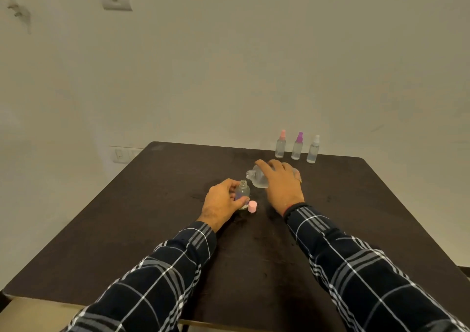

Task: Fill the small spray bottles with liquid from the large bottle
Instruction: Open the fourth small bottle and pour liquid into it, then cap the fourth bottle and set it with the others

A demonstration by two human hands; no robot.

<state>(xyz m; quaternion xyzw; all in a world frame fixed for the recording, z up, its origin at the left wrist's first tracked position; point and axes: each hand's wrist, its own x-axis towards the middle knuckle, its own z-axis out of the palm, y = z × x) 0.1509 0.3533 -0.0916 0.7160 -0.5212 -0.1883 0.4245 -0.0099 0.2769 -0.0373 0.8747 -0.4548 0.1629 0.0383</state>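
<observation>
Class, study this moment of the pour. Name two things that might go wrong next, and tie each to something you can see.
1. The right hand tilts the large bottle, whose mouth looks wider than the narrow neck of the small bottle gripped by the left hand. Liquid may miss and wet the table.
2. The pink cap stands loose beside the small bottle, where a spill or a hand could likely catch it.
</observation>
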